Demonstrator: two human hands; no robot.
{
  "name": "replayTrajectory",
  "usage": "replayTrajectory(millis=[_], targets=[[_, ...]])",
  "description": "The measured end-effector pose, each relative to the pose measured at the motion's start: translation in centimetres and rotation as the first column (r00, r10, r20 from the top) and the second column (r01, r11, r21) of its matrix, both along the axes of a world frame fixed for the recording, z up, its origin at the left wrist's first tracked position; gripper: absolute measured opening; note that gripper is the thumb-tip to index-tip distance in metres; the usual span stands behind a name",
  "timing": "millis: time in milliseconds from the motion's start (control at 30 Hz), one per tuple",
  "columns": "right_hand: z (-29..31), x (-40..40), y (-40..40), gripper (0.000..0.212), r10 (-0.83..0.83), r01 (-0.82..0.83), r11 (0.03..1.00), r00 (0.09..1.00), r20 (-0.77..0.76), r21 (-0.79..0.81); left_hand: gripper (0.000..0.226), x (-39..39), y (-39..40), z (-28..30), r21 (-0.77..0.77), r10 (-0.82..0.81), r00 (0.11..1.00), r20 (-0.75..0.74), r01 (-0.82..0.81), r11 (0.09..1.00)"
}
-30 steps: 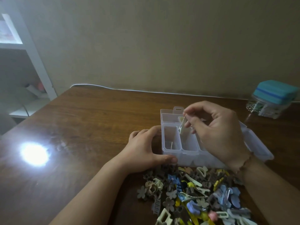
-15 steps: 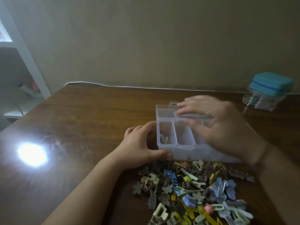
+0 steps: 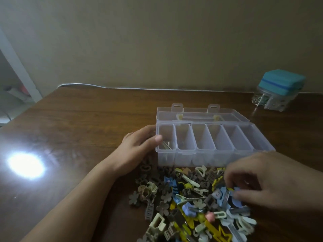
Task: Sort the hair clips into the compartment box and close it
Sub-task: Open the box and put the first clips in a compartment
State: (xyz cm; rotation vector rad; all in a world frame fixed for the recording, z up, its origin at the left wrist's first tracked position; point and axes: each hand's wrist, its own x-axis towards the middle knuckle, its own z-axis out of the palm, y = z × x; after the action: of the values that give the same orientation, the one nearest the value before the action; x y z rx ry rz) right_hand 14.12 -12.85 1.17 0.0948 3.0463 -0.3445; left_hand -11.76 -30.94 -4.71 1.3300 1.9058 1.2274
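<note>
Dim room, plain beige wall, dark wood worktop point(image 3: 87, 123) w/ a bright lamp glare at left. We see a clear compartment box point(image 3: 209, 154) mid-worktop, lid open and folded back; one metal clip point(image 3: 166, 145) lies in the far-left compartment, the others look empty. The left hand point(image 3: 138, 147) steadies the box's left end, fingers straight along the wall, thumb on the front corner. The right hand point(image 3: 262, 182) reaches into the pile of hair clips point(image 3: 188, 201) just in front of the box, fingers curled among blue clips; blur means we cannot tell whether it grips one. Risk, in our view: clips are tangled, so lifting one may drag neighbours out & scatter them, or snag and drop it short of its compartment. A teal-lidded container point(image 3: 279, 88) sits far right.
</note>
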Motion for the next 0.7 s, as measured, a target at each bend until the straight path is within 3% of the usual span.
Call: replayTrajectory(millis=[67, 200, 267, 367, 400, 533, 600, 700], targets=[[0.0, -0.1, -0.3, 0.021, 0.005, -0.004, 1.000, 0.999, 0.033, -0.028, 0.071, 0.4, 0.0, 0.3, 0.047, 0.060, 0.996, 0.072, -0.064, 0.997], [-0.4, -0.7, -0.8, 0.020, 0.048, -0.046, 0.998, 0.997, 0.061, -0.031, 0.055, 1.0, 0.4, 0.5, 0.213, 0.306, 0.952, 0.002, -0.299, 0.930], [-0.4, -1.1, -0.9, 0.021, 0.075, -0.072, 0.996, 0.995, 0.060, -0.055, 0.036, 1.1, 0.3, 0.7, 0.362, 0.306, 0.952, -0.022, -0.278, 0.890], [-0.5, -0.9, -0.7, 0.012, 0.070, -0.067, 0.996, 0.997, 0.033, -0.059, 0.019, 1.4, -0.1, 1.2, 0.525, 0.256, 0.939, -0.229, -0.102, 0.845], [-0.5, -0.7, -0.4, 0.010, 0.068, -0.067, 0.995, 0.998, 0.015, -0.068, 0.017, 1.6, -0.2, 1.3, 0.533, 0.249, 0.913, -0.323, -0.042, 0.845], [0.0, -0.2, -0.1, 0.034, 0.013, -0.016, 0.995, 1.000, -0.024, -0.099, 0.020, 1.6, -0.3, 1.2, 0.410, 0.204, 0.769, -0.606, 0.081, 0.909], [0.4, -0.1, -0.6, 0.032, -0.010, 0.001, 0.991, 0.998, -0.063, -0.136, 0.026, 1.3, -0.3, 1.2, 0.341, 0.202, 0.695, -0.690, 0.065, 0.938], [0.7, -0.3, -1.1, 0.020, -0.037, 0.029, 0.997, 0.992, -0.121, -0.071, 0.038, 1.2, -0.3, 1.5, 0.261, 0.208, 0.609, -0.766, -0.002, 0.965]])
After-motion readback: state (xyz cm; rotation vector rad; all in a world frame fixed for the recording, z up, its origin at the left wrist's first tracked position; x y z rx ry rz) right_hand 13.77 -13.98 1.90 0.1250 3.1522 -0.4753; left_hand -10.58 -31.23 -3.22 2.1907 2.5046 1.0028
